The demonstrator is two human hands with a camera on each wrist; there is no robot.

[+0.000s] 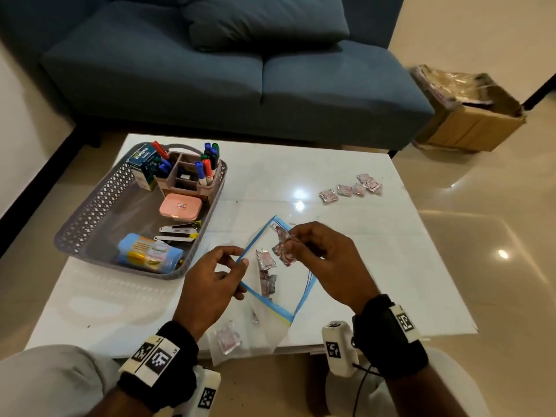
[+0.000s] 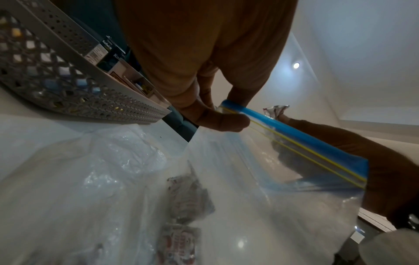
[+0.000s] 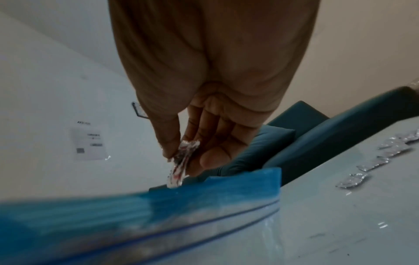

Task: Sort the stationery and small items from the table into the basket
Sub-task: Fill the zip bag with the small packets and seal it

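My left hand [image 1: 215,276] is pinching the blue zip edge of the bag [image 1: 272,314], thumb + fingers curled on it, holding the mouth open above the table [image 1: 376,266]. My right hand [image 1: 326,260] has its fingertips closed on a small foil sachet [image 1: 282,240] right at the bag's mouth. More sachets already inside the bag, approx 5 others [image 1: 350,188] lying loose on the far right of the table. Basket [image 1: 90,218] sits to my left w/ markers, a pink case etc.
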